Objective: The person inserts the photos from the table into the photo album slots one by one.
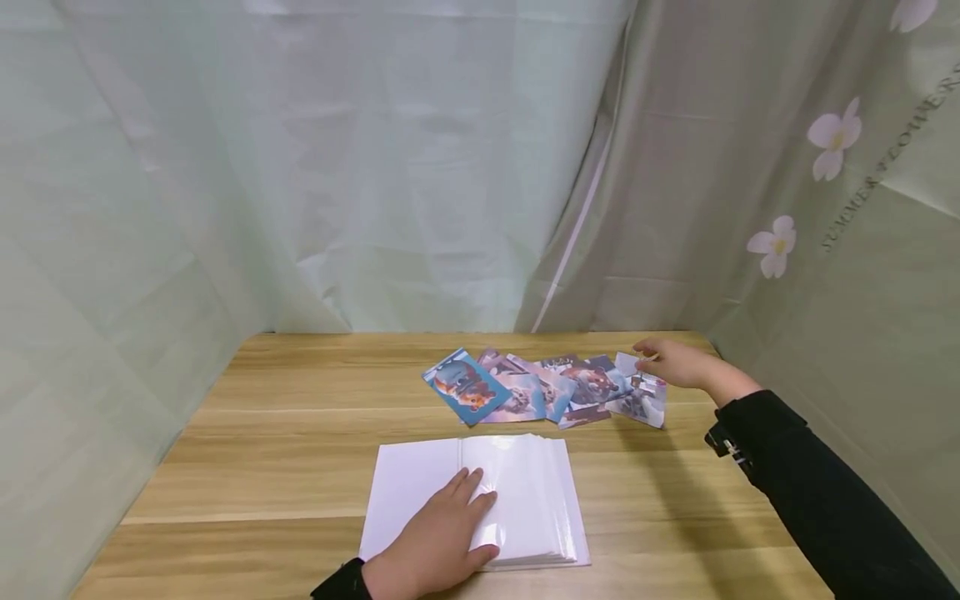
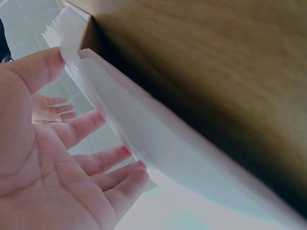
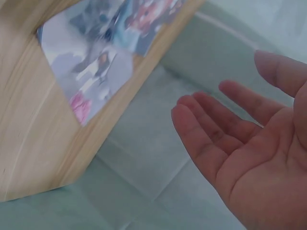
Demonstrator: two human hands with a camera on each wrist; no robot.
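An album with clear pocket pages (image 1: 525, 492) lies spread out on the table, a plain white inside cover (image 1: 412, 475) to its left. My left hand (image 1: 435, 533) rests on it near the fold, fingers straight and spread. In the left wrist view the fingertips (image 2: 125, 152) touch the album's white sheets. Over the far right of the table, my right hand (image 1: 686, 365) hovers just above the rightmost picture card (image 1: 647, 407). The right wrist view shows this hand's fingers (image 3: 194, 136) loosely bent, holding nothing, beside the grey-white card (image 3: 88, 67).
Several overlapping picture cards (image 1: 525, 396) form a row behind the album, with a blue-bordered card (image 1: 467, 387) at the left end. The wooden table (image 1: 262, 467) is enclosed by pale curtains (image 1: 420, 167), flower-printed on the right.
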